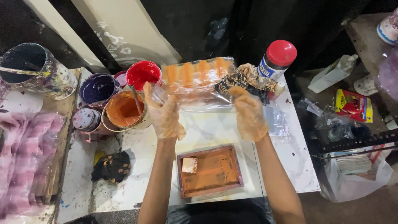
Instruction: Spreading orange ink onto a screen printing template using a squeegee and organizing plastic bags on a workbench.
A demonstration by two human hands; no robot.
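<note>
Both gloved hands, left hand [165, 113] and right hand [249, 113], pinch a clear plastic sheet [195, 85] by its side edges, each grip clamped on it. Orange paint pot [123, 110] sits just beside the left hand. A framed orange screen [209, 171] lies on the counter [290, 157] between the forearms.

Counter [286, 157]: white, paint-stained top. Resting on it: rust-coloured rectangular tray [210, 171] near the front edge; dark speckled rag [112, 166] at front left; tubs of orange paint [124, 110], purple paint [99, 89] and red paint [143, 74] at back left; red-capped bottle [277, 60] at back right.
</note>
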